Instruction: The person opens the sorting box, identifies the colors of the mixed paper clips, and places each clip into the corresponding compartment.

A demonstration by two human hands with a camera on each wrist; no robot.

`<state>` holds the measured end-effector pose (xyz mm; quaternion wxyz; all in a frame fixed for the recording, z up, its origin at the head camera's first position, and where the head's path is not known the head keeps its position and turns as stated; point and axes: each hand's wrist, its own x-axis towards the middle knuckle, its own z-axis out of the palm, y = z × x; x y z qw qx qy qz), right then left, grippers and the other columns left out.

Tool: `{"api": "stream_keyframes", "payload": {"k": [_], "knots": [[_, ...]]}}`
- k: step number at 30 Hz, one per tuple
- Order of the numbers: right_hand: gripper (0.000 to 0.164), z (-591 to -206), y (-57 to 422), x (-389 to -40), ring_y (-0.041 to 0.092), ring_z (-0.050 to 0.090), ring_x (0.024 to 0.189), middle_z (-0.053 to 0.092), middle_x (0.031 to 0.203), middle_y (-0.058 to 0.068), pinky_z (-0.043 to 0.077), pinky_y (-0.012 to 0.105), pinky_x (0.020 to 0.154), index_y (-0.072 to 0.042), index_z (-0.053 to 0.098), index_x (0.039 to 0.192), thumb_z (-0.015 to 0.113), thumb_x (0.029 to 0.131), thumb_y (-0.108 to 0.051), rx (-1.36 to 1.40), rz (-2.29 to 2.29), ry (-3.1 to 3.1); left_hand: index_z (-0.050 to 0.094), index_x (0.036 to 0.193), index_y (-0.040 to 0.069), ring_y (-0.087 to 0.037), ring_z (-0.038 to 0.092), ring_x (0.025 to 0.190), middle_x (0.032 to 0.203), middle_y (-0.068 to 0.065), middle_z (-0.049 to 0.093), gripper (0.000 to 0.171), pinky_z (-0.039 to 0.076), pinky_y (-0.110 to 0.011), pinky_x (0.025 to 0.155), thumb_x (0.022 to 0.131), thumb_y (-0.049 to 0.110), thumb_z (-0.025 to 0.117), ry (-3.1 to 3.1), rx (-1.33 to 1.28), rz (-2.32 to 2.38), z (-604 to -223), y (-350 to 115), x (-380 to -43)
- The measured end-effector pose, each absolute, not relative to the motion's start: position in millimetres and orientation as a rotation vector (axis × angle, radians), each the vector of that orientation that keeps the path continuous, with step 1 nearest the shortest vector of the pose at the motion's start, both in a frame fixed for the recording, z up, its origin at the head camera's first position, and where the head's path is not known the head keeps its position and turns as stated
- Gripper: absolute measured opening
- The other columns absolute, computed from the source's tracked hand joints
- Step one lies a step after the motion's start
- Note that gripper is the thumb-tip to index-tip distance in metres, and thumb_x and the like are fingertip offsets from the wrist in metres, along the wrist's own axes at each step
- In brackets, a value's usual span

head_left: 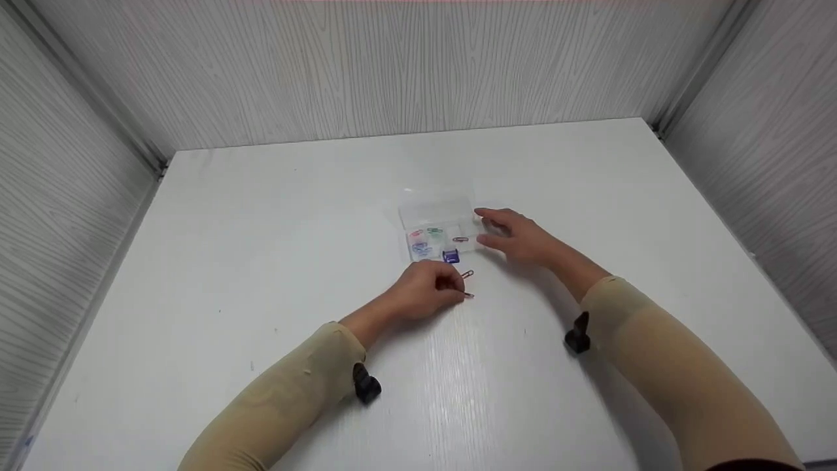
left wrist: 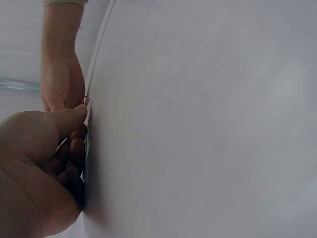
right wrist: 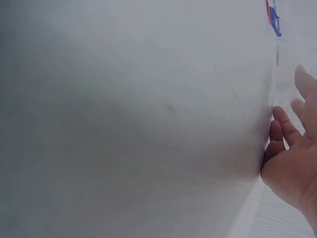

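In the head view a clear plastic compartment box (head_left: 437, 210) stands mid-table with its lid folded back. Pink, green and blue paper clips (head_left: 420, 248) lie in its left compartments, and a red paper clip (head_left: 460, 239) lies farther right. A purple-blue binder clip (head_left: 451, 256) sits at the front edge. My left hand (head_left: 428, 288) pinches a red paper clip (head_left: 469, 296) between thumb and finger; its loop shows past the thumb in the left wrist view. Another red paper clip (head_left: 467, 274) is just beyond those fingers. My right hand (head_left: 520, 239) is at the box's right side, fingers loosely bent.
The white table (head_left: 294, 216) runs back to a grey wood-grain panel (head_left: 392, 65), with similar panels at left and right. Both forearms wear beige sleeves (head_left: 288, 392) with small black devices (head_left: 367, 387) at the wrists.
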<state>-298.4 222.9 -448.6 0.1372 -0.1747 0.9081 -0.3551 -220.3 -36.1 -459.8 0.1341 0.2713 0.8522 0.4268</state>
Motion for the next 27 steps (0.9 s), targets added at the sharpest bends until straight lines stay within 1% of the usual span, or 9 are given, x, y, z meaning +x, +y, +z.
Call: {"api": "stream_keyframes", "payload": {"k": [3, 14, 21, 27], "knots": [[0.067, -447.7, 222.1, -298.6, 0.031, 0.034, 0.154, 0.045, 0.162, 0.013, 0.024, 0.051, 0.125, -0.024, 0.04, 0.165, 0.065, 0.106, -0.042, -0.501, -1.018, 2.633, 0.079, 0.099, 0.009, -0.008, 0.057, 0.084, 0.087, 0.007, 0.068, 0.005, 0.047, -0.026, 0.08, 0.095, 0.011, 0.076, 2.469, 0.784, 1.247, -458.8, -36.9, -220.4], [0.068, -448.3, 222.4, -299.8, 0.032, 0.029, 0.157, 0.041, 0.166, 0.011, 0.021, 0.052, 0.126, -0.025, 0.038, 0.166, 0.063, 0.106, -0.045, -0.495, -0.987, 2.646, 0.079, 0.1, 0.011, -0.011, 0.06, 0.088, 0.092, 0.006, 0.07, 0.004, 0.049, -0.03, 0.084, 0.097, 0.012, 0.076, 2.466, 0.759, 1.271, -457.0, -38.0, -219.5], [0.067, -448.5, 222.6, -298.1, 0.03, 0.031, 0.156, 0.04, 0.166, 0.01, 0.023, 0.05, 0.126, -0.024, 0.038, 0.166, 0.064, 0.107, -0.043, -0.513, -1.013, 2.634, 0.079, 0.101, 0.015, -0.013, 0.061, 0.089, 0.095, 0.006, 0.071, 0.006, 0.051, -0.029, 0.085, 0.1, 0.016, 0.074, 2.423, 0.681, 1.331, -457.2, -40.0, -218.8], [0.069, -449.6, 224.0, -298.3, 0.031, 0.03, 0.157, 0.04, 0.166, 0.012, 0.022, 0.052, 0.126, -0.025, 0.038, 0.166, 0.064, 0.106, -0.044, -0.503, -1.027, 2.63, 0.079, 0.1, 0.014, -0.013, 0.062, 0.089, 0.095, 0.004, 0.072, 0.004, 0.052, -0.029, 0.084, 0.1, 0.016, 0.075, 2.447, 0.673, 1.393, -453.9, -41.8, -220.5]]}}
